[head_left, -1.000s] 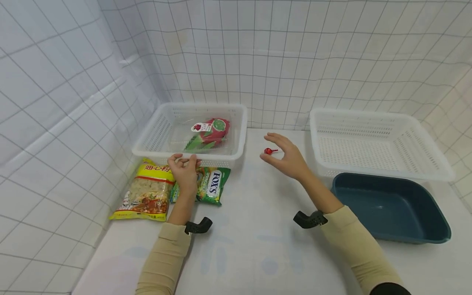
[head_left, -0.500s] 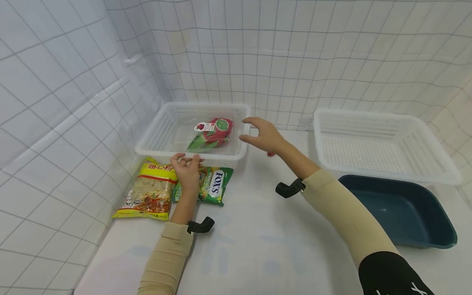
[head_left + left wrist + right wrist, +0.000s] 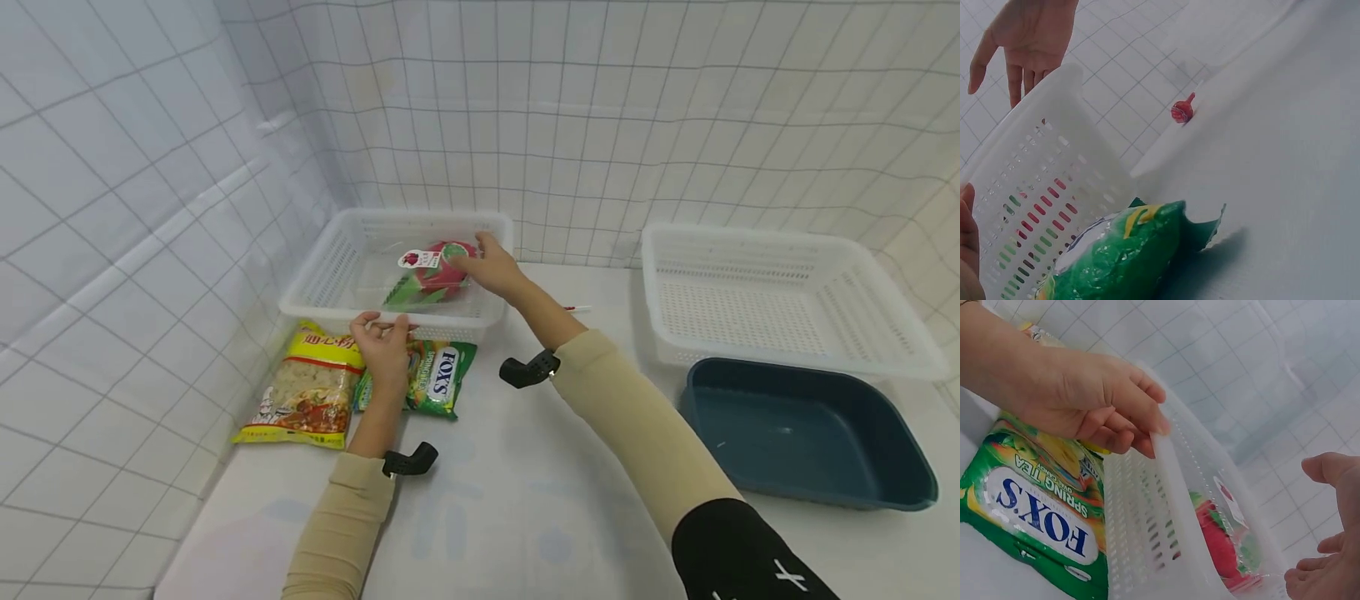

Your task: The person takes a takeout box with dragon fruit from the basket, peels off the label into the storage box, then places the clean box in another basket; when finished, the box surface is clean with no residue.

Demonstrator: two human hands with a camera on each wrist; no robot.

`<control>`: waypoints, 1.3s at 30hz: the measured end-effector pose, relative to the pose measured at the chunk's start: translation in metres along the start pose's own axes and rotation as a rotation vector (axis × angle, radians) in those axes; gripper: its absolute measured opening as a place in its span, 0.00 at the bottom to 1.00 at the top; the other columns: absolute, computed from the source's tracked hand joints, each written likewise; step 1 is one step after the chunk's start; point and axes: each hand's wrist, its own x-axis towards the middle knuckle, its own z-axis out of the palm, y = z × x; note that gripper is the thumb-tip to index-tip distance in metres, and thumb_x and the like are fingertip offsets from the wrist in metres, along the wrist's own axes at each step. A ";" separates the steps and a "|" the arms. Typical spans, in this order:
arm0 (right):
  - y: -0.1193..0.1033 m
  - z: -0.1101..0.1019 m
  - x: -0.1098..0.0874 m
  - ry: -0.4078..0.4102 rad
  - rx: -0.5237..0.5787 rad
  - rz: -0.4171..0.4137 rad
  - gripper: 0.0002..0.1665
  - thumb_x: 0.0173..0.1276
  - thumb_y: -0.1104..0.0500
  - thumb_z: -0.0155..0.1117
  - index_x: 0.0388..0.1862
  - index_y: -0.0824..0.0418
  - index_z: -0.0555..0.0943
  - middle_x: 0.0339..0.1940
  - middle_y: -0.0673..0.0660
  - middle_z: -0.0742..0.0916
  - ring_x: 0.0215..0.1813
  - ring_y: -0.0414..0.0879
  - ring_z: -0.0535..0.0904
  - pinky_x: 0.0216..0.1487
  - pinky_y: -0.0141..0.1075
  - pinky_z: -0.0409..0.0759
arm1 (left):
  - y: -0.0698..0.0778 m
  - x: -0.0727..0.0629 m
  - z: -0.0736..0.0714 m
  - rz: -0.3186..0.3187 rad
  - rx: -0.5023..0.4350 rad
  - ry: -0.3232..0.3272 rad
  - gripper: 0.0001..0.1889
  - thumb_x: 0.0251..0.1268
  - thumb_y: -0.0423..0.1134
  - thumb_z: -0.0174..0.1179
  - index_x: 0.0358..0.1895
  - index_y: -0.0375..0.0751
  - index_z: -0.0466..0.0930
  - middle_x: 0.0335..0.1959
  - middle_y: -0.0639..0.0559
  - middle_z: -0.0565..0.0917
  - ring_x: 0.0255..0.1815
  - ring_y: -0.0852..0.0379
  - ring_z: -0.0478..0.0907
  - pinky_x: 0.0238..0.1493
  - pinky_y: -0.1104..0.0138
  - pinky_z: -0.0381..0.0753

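So the dragon fruit (image 3: 442, 283) is sitting in a see-through pack (image 3: 367, 271) inside the left-hand white basket (image 3: 324, 313). Its long axis runs on a diagonal: the round green-centred end points far right, and the green leafy tips point back near left. There's a white label (image 3: 418, 259) on the pack, just left of that round end.

Left hand (image 3: 381, 350) is pinching the basket's near rim, thumb up against it and the other fingers bent. Right hand (image 3: 491, 265) is in over the basket's right side, thumb and fingers fairly wide apart, right by the round end. Can't honestly say if the fingertips touch the pack, the wrist shots don't settle it.

Right in front of the basket, on the table (image 3: 510, 483), there's a green FOX'S candy bag (image 3: 444, 375) with a yellow food bag (image 3: 307, 392) on its left, long way slanting toward the basket. A red lollipop (image 3: 1182, 112) lies off to the basket's right. Further right: another white basket (image 3: 795, 360) with a dark blue tub (image 3: 810, 442) just in front.
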 end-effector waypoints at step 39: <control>0.005 0.046 0.011 0.179 0.432 0.441 0.39 0.72 0.48 0.58 0.73 0.66 0.58 0.66 0.63 0.72 0.64 0.56 0.70 0.60 0.45 0.73 | 0.000 -0.005 0.003 -0.029 -0.020 -0.004 0.20 0.67 0.25 0.58 0.53 0.39 0.57 0.34 0.47 0.75 0.23 0.60 0.80 0.21 0.72 0.77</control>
